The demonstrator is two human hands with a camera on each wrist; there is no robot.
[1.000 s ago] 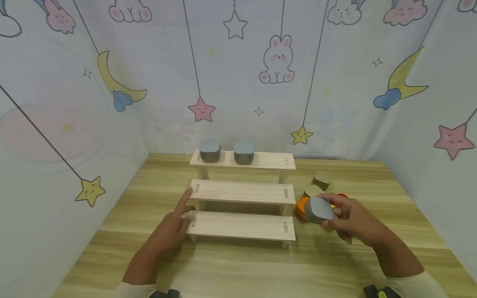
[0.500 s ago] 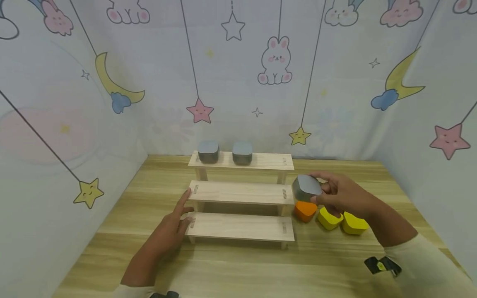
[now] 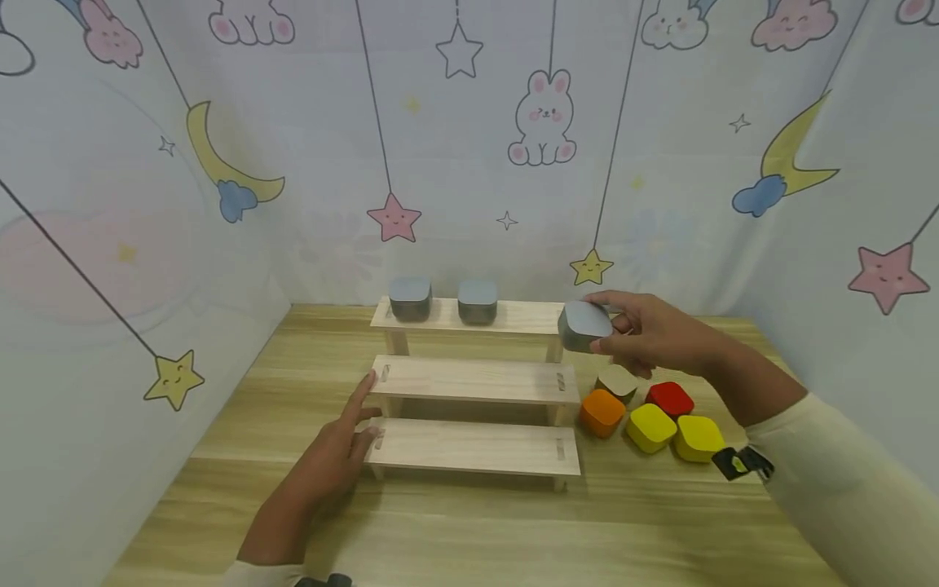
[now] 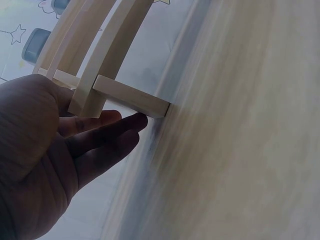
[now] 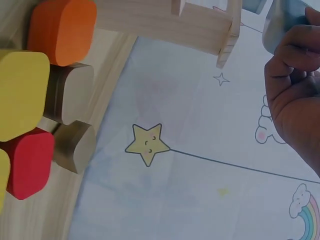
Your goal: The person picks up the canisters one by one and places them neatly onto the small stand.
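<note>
My right hand (image 3: pixel 653 330) pinches a grey rounded block (image 3: pixel 584 324) at the right end of the top step of a three-tier wooden stand (image 3: pixel 469 447). I cannot tell whether this block touches the step. Two similar grey blocks (image 3: pixel 411 299) (image 3: pixel 478 302) sit on the left and middle of that top step. My left hand (image 3: pixel 333 456) rests against the stand's left side, a finger at the middle step's end and the thumb at the lowest step. In the left wrist view its loosely extended fingers (image 4: pixel 107 142) lie beside a wooden leg (image 4: pixel 131 96).
Right of the stand lie an orange block (image 3: pixel 602 412), two yellow blocks (image 3: pixel 651 428) (image 3: pixel 698 438), a red block (image 3: pixel 670 399) and a wood-coloured block (image 3: pixel 616 383). Another wood-coloured block (image 5: pixel 75 146) shows in the right wrist view. A patterned cloth wall (image 3: pixel 469 187) rises behind the stand.
My right hand has carried the grey block up and away, from above the coloured blocks to the top step's right end. The left hand has stayed in place against the stand.
</note>
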